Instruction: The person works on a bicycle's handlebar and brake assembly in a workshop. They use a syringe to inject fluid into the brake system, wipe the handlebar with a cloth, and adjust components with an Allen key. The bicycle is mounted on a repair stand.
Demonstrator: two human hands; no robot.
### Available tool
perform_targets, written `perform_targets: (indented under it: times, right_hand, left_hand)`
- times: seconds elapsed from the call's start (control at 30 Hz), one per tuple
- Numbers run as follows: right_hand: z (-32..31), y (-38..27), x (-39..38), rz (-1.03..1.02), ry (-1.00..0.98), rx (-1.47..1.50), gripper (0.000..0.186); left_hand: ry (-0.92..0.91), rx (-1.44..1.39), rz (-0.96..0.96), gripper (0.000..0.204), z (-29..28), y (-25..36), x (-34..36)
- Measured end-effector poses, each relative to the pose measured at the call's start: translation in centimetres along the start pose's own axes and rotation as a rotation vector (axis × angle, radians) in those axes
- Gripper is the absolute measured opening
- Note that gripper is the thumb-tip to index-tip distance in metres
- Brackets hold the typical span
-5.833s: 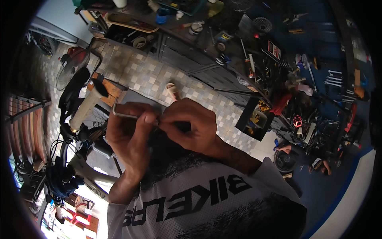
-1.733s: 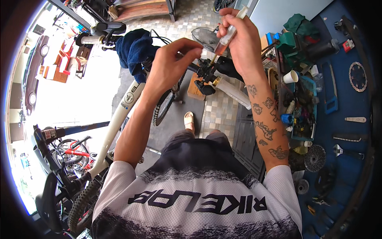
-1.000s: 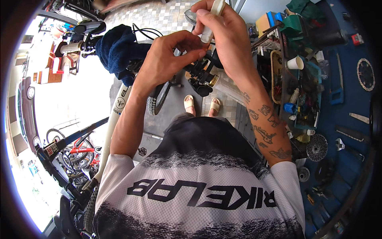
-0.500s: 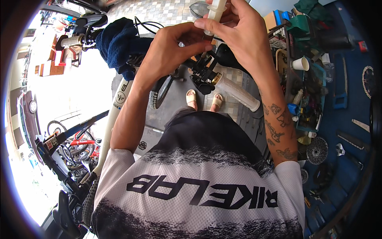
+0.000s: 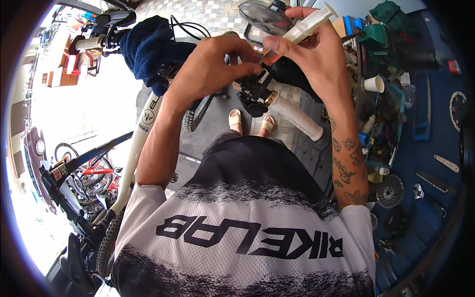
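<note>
My right hand (image 5: 314, 49) grips a clear plastic syringe (image 5: 307, 27) with reddish liquid near its lower end, tilted with its plunger up to the right. My left hand (image 5: 217, 67) has curled fingers and thumb at the syringe's lower tip; what they hold is too small to make out. Just below both hands is a bicycle handlebar's black lever and clamp assembly (image 5: 252, 94), with a pale ribbed grip (image 5: 294, 114) angled down to the right. A navy towel (image 5: 148, 54) is draped over the bike left of my left hand.
The cream bike frame (image 5: 128, 183) runs down the left, with red bicycles (image 5: 94, 171) beyond. A fan (image 5: 257, 20) stands past my hands. At right are a blue parts tray (image 5: 386, 133), a paper cup (image 5: 373, 84) and a blue board of tools (image 5: 420, 208). My sandalled feet (image 5: 235, 119) are below.
Since half a second ago the syringe has tilted, its top moving right, and my right hand has turned with it. My left hand stays near the lever.
</note>
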State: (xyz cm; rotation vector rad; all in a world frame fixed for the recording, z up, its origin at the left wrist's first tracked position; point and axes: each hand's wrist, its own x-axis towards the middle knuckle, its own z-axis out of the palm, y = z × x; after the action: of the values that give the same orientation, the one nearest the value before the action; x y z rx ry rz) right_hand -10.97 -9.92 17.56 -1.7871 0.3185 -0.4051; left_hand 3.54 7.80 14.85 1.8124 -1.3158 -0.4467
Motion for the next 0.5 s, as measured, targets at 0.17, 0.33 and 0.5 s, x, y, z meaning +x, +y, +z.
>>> perform_targets:
  times: [0.17,0.33,0.5]
  right_hand:
    - [-0.2,2.1,-1.3,-0.130,0.005,0.004,0.079]
    - [-0.7,2.7,-2.4,0.001,0.016,0.081,0.065]
    - [-0.8,2.7,-1.9,0.097,-0.202,-0.115,0.039]
  left_hand:
    - [0.014,0.060,0.008,0.015,0.7,0.1,-0.5]
    - [-0.015,0.165,0.217,0.013,0.6,-0.6,-0.7]
    - [0.114,0.149,0.110,0.017,-1.4,0.3,-2.4]
